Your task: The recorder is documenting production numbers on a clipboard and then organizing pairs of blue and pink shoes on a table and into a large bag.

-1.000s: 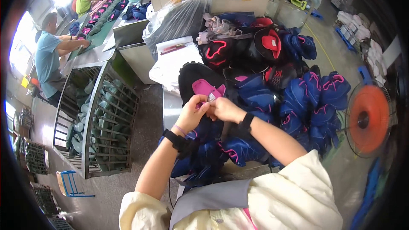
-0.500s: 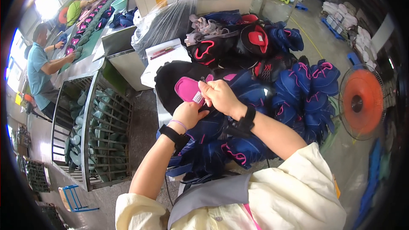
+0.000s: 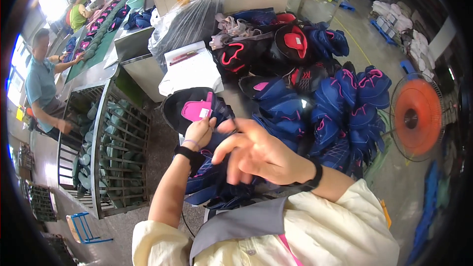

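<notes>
My left hand (image 3: 199,134) pinches the lower edge of a shoe upper (image 3: 170,112), near a small white label (image 3: 203,113). The upper is black, with a bright pink patch and a pink strip facing me. Right of it, my right hand (image 3: 263,153) is in the air, fingers apart and smeared by motion. A dark sliver shows by its fingertips, too blurred to name. Below and beside both hands lie blue shoe uppers (image 3: 281,106) with pink trim, piled in overlapping rows.
Black-and-red uppers (image 3: 293,42) are heaped beyond. A paper pad (image 3: 189,71) with pens lies at the far left of the pile. Left stands a metal cage cart (image 3: 101,152) of green shoe lasts; a person (image 3: 42,76) works behind it. An orange fan (image 3: 416,118) stands right.
My right hand has left the upper's label and swung down toward me, its fingers spreading. My left hand has moved the upper slightly left and down. The person behind the cart has lowered one arm.
</notes>
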